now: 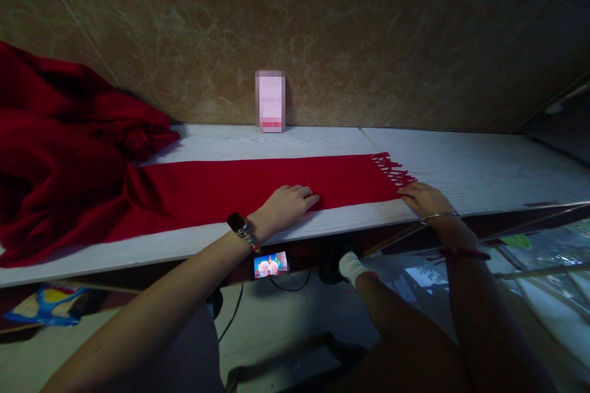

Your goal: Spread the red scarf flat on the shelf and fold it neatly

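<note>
A red fringed scarf [258, 187] lies stretched flat along a white tabletop [483, 166]. My left hand [288, 202] rests on its near edge around the middle, fingers curled and pressing the cloth, a watch on the wrist. My right hand [421, 196] lies at the scarf's right corner by the fringe [391, 169], fingers pressed on the fabric, a bangle on the wrist. The scarf's left part runs into a bunched heap of red cloth [59, 153].
A small pink box [270, 101] stands against the brown marbled wall at the back. Under the table edge a phone [271, 264] shows a lit screen with a cable. My legs and a white sock [353, 265] are below. Coloured packaging [46, 304] lies lower left.
</note>
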`<state>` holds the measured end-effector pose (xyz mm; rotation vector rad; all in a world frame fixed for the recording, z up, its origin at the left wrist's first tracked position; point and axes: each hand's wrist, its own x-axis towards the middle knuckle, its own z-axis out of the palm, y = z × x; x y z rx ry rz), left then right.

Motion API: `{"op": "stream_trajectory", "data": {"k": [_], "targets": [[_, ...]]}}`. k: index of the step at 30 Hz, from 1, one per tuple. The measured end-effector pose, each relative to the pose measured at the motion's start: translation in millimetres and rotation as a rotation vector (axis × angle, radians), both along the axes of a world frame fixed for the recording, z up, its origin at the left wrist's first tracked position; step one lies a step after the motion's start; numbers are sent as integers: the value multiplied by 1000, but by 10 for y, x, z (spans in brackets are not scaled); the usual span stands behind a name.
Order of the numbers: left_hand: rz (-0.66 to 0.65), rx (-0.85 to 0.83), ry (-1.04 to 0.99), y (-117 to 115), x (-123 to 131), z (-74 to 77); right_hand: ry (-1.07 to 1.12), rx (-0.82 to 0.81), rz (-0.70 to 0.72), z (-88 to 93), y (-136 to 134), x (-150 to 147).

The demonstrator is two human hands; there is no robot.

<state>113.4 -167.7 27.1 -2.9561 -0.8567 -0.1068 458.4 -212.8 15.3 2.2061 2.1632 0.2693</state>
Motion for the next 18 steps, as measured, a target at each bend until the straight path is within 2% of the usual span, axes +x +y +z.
{"op": "stream_trajectory", "data": {"k": [6, 13, 18], "targets": [[-87, 58, 61, -31, 55, 47, -30, 38, 27, -88, -29, 81], [15, 138, 116, 3, -30, 53, 47, 234, 145, -266, 19, 236], [32, 168, 119, 8, -4, 69, 60, 267, 210, -286, 11, 292]]}}
